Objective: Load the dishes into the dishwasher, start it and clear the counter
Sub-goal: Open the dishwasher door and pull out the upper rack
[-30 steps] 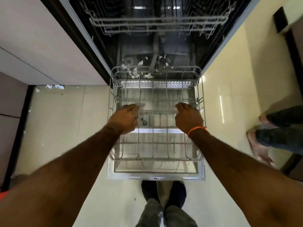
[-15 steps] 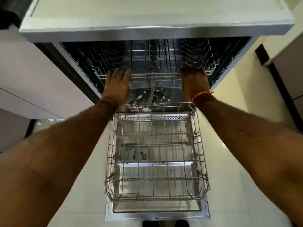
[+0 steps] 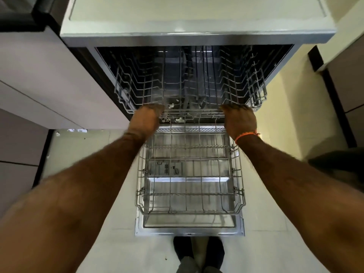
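The dishwasher stands open with its door folded down flat. An empty lower wire rack is pulled out over the door. Above it, the empty upper wire rack is partly drawn out of the tub. My left hand grips the upper rack's front rail on the left. On the right, that same rail is held by my right hand, which has an orange band at the wrist. Both sets of fingers curl over the rail. White scraps lie on the tub floor.
A pale countertop runs over the dishwasher. White cabinet fronts stand to the left, more cabinets to the right. My feet are on the light floor tiles just before the door. Small debris lies under the left cabinet.
My hands left the lower rack, rose to the upper rack's front rail and took hold of it. The upper rack has slid outward toward me.
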Demonstrator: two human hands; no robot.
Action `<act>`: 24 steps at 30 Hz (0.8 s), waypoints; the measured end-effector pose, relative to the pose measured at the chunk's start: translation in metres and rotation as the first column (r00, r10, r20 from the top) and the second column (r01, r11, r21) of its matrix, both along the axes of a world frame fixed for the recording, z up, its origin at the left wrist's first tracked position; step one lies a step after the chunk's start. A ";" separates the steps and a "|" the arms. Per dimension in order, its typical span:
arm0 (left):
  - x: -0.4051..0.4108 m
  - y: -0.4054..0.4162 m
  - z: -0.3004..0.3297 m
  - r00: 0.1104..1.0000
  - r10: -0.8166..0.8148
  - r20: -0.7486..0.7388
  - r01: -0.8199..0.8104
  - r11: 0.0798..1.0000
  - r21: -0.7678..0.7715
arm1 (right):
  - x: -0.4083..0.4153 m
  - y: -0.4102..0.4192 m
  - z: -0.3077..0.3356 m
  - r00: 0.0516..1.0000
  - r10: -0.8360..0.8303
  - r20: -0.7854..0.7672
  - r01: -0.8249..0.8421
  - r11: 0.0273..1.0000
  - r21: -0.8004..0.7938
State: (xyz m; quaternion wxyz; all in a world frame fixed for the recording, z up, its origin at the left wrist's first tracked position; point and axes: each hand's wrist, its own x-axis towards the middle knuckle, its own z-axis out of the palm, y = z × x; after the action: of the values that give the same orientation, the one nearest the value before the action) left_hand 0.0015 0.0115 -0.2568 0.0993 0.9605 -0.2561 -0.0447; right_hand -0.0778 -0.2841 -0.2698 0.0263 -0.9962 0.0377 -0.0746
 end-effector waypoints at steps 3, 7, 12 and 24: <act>-0.039 0.012 0.002 1.000 -0.008 -0.028 0.008 1.000 0.019 | -0.042 0.009 0.004 1.000 0.001 -0.002 -0.001 1.000 0.011; -0.097 0.030 -0.001 0.998 -0.018 -0.056 0.019 1.000 0.009 | -0.100 0.023 0.003 0.999 0.004 -0.034 -0.001 0.998 0.062; -0.151 0.024 0.001 0.998 0.005 -0.065 -0.010 0.998 -0.070 | -0.139 0.016 0.000 0.999 0.007 -0.040 -0.003 0.995 0.104; -0.243 0.049 0.001 0.984 0.061 -0.165 -0.071 0.996 -0.058 | -0.241 0.039 -0.003 0.998 0.061 0.001 -0.061 0.987 0.152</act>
State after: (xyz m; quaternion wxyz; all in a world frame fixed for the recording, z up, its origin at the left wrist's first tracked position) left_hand -0.2419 0.0607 -0.2554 0.1522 0.9579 -0.2165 -0.1117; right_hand -0.3191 -0.2447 -0.2729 0.1043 -0.9921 0.0128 -0.0687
